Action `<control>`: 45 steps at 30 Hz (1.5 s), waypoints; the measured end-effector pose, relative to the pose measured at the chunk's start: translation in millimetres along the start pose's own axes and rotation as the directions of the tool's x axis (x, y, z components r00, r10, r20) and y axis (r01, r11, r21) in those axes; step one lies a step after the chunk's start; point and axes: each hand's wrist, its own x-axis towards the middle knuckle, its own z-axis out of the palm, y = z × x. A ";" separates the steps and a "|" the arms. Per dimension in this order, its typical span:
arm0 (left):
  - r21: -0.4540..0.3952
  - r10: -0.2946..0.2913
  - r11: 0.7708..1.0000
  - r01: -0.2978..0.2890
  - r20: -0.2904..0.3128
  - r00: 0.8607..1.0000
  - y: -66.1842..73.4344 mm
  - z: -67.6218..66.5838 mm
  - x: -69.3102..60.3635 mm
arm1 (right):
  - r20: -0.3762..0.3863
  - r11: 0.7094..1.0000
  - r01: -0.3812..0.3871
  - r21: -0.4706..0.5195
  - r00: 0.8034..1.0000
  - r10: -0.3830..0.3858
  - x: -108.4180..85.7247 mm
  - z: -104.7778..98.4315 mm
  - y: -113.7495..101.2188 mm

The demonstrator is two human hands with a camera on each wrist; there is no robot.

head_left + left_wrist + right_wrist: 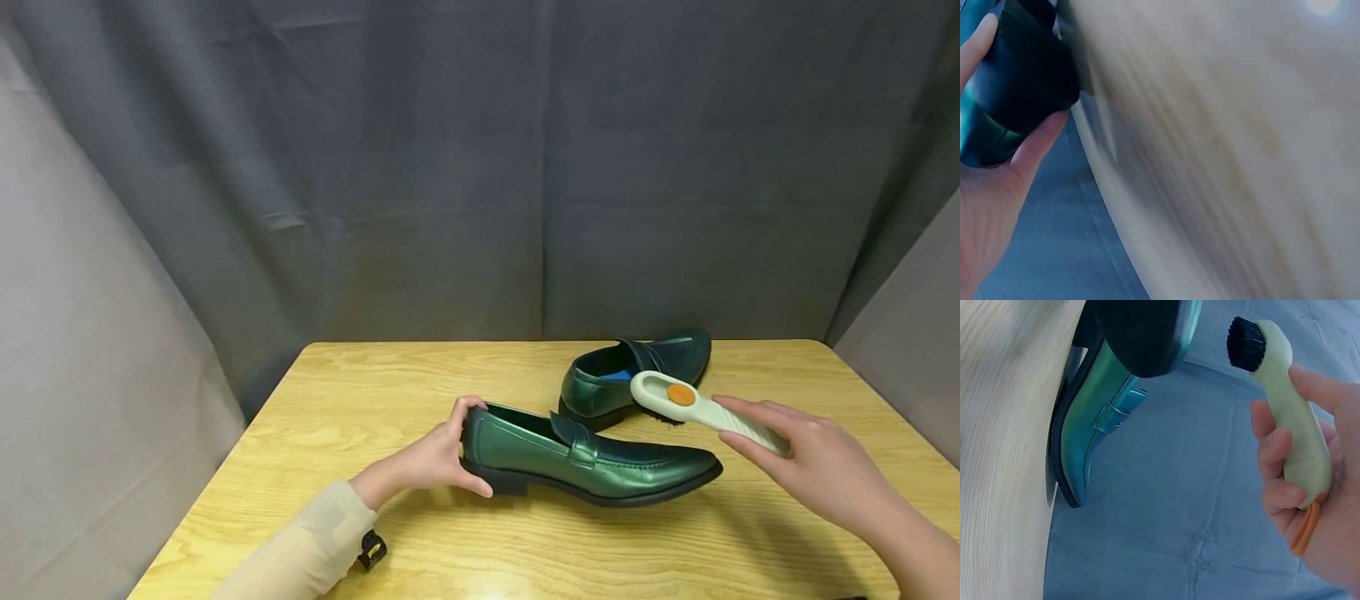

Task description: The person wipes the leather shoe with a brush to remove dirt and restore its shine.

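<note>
A green loafer (592,458) with a black sole is held a little above the table by my left hand (431,454), which grips it round the heel. In the left wrist view, thumb and fingers clasp the black heel (1029,69). My right hand (817,458) grips the handle of a pale green shoe brush (708,408) with an orange button. Its dark bristles (1246,344) and an orange loop (1305,530) show in the right wrist view. The brush is apart from the held loafer, above and right of its toe.
A second green loafer (600,392) with a blue insole stands on the wooden table (390,375) farther back, toe pointing right. Grey curtains (450,167) hang behind the table. A small black object (372,550) shows by my left sleeve.
</note>
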 end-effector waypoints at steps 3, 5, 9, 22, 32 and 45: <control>0.033 0.023 0.999 -0.023 0.020 1.000 1.5 2.2 0.3 | -0.003 1.000 0.000 -0.006 1.000 0.000 -0.9 -1.7 -0.1; 0.016 0.029 0.999 -0.030 0.035 0.999 2.4 3.6 -0.2 | -0.011 1.000 0.002 -0.011 1.000 -0.002 -1.6 -2.4 -0.5; -0.008 0.050 0.999 -0.049 0.060 0.997 3.2 4.7 -2.3 | -0.025 1.000 0.022 -0.019 0.999 -0.022 -2.5 -3.2 -1.9; 0.288 0.123 0.949 -0.124 0.021 0.992 4.4 -1.7 -19.6 | -0.021 1.000 0.022 -0.014 1.000 -0.022 -6.4 -1.9 -5.2; 0.412 0.138 0.902 -0.132 0.016 0.990 8.5 -3.1 -34.7 | 0.001 1.000 0.010 -0.011 1.000 -0.010 -5.2 -2.0 -5.9; 0.410 0.103 0.907 -0.094 0.000 0.995 9.5 -4.4 -37.9 | 0.049 1.000 -0.012 -0.005 0.999 0.012 -4.1 -0.7 -7.2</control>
